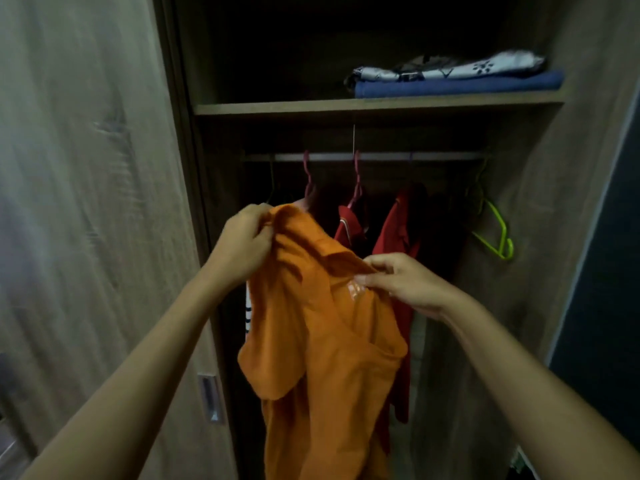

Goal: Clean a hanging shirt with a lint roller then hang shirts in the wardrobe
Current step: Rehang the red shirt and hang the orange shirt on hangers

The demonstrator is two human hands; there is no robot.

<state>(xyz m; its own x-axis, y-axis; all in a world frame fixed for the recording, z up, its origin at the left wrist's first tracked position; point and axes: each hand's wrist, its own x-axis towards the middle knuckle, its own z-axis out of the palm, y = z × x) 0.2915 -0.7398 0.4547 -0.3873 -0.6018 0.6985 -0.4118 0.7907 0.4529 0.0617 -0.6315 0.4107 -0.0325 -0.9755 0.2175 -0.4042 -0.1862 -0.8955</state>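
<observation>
one orange shirt point(322, 341) hung in front of the open wardrobe point(519, 237), held up at the collar by both hands. left hand point(242, 244) gripped the collar's left end, fingers curled round the cloth. right hand point(401, 282) pinched the collar's right edge. two red shirts point(394, 237) on the rail point(381, 156) behind. two pink hangers point(356, 181), one green hanger point(498, 233).

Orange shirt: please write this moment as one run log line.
stage: hanging | left hand: grips orange shirt at collar | right hand: pinches collar | rail: red shirts hung | green hanger: empty
</observation>
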